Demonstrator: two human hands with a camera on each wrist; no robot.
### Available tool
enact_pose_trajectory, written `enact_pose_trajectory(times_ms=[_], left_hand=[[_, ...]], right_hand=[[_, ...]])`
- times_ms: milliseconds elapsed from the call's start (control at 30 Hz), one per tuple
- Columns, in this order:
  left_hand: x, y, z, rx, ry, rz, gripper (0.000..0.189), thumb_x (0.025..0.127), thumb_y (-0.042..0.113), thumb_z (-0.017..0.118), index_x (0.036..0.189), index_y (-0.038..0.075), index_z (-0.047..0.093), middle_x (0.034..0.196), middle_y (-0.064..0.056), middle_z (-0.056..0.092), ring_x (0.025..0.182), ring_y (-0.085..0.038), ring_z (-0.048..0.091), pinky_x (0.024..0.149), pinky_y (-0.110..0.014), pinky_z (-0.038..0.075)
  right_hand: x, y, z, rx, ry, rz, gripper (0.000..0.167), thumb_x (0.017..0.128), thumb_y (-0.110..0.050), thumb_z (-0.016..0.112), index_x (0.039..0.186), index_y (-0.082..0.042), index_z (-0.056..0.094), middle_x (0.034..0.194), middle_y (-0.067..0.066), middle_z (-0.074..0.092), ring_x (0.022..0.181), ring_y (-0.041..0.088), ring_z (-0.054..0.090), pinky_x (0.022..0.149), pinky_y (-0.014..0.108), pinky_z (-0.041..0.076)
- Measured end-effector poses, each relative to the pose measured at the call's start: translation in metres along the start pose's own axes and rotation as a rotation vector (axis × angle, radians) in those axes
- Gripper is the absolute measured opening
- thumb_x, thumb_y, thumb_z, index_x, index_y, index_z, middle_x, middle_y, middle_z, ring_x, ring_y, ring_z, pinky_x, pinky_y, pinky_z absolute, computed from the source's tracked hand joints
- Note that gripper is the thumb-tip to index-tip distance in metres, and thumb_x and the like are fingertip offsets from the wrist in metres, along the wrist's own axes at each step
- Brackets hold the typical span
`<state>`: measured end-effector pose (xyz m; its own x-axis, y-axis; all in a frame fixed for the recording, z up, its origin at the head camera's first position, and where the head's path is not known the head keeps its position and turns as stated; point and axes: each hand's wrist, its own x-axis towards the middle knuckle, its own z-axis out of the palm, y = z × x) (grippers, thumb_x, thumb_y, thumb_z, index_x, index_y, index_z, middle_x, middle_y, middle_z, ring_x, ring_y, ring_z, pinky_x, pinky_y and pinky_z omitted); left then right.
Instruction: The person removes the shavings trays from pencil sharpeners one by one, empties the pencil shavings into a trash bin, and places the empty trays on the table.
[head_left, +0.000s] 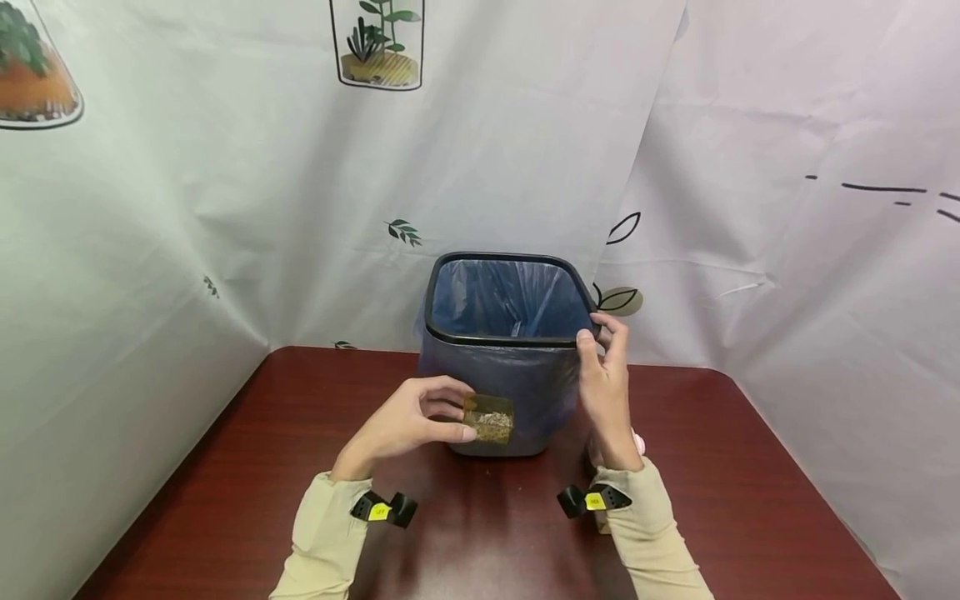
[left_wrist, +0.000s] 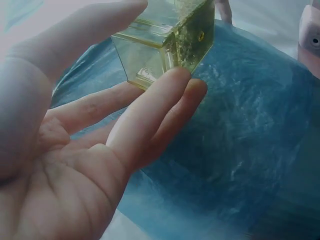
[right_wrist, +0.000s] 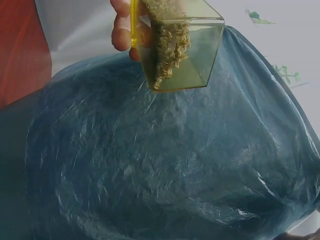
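My left hand [head_left: 412,423] pinches a small see-through yellow box [head_left: 489,419] between thumb and fingers, in front of the trash bin [head_left: 498,371]. Light brown shavings [right_wrist: 172,47] lie inside the box, seen through its wall in the right wrist view. The bin stands upright, lined with a thin blue plastic bag [head_left: 510,292] folded over under its black rim. At the rim's near right corner my right hand [head_left: 606,383] grips the edge, thumb in front. In the right wrist view that hand is almost wholly hidden; the blue bag fills most of the picture.
A pink-and-white object [left_wrist: 310,40] with a small dark hole stands right of the bin, mostly hidden by my right forearm in the head view. The dark red tabletop [head_left: 225,467] lies under everything. A printed white cloth [head_left: 225,167] hangs behind and at the sides.
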<state>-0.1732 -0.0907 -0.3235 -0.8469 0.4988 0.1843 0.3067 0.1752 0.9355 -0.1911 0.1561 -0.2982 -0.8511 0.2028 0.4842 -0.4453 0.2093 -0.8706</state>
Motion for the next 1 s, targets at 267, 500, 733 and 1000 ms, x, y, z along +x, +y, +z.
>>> enact_pose_trajectory(times_ms=[267, 500, 733, 1000], left_hand=[[0.004, 0.004, -0.003, 0.011, 0.006, -0.006, 0.048, 0.075, 0.011, 0.075, 0.119, 0.004, 0.057, 0.118, -0.014, 0.056, 0.1, -0.025, 0.061, 0.08, -0.034, 0.051], [0.015, -0.011, -0.008, 0.037, 0.001, 0.009, 0.049, 0.073, 0.018, 0.077, 0.118, 0.013, 0.059, 0.116, -0.007, 0.058, 0.099, -0.019, 0.062, 0.08, -0.035, 0.052], [0.021, -0.007, -0.011, 0.07, -0.023, 0.016, 0.047, 0.073, 0.022, 0.078, 0.116, 0.013, 0.06, 0.11, -0.007, 0.061, 0.096, -0.018, 0.063, 0.08, -0.034, 0.052], [0.022, -0.001, -0.013, 0.083, -0.019, 0.021, 0.047, 0.073, 0.023, 0.078, 0.115, 0.013, 0.06, 0.109, -0.006, 0.061, 0.095, -0.018, 0.064, 0.08, -0.034, 0.052]], right_hand=[[-0.001, 0.0, -0.002, -0.005, -0.012, -0.004, 0.039, 0.096, -0.018, 0.044, 0.132, -0.006, 0.034, 0.119, 0.023, 0.046, 0.099, 0.027, 0.046, 0.08, 0.034, 0.035], [-0.001, -0.001, -0.002, -0.028, -0.016, -0.01, 0.04, 0.097, -0.019, 0.044, 0.133, -0.005, 0.034, 0.119, 0.024, 0.046, 0.098, 0.028, 0.046, 0.079, 0.034, 0.034], [-0.002, -0.002, -0.002, -0.034, -0.008, -0.01, 0.039, 0.096, -0.019, 0.044, 0.132, -0.006, 0.035, 0.118, 0.023, 0.047, 0.098, 0.029, 0.048, 0.079, 0.034, 0.035], [-0.002, -0.002, -0.002, -0.032, -0.018, -0.005, 0.04, 0.096, -0.02, 0.044, 0.133, -0.006, 0.034, 0.12, 0.024, 0.046, 0.103, 0.03, 0.047, 0.082, 0.036, 0.035]])
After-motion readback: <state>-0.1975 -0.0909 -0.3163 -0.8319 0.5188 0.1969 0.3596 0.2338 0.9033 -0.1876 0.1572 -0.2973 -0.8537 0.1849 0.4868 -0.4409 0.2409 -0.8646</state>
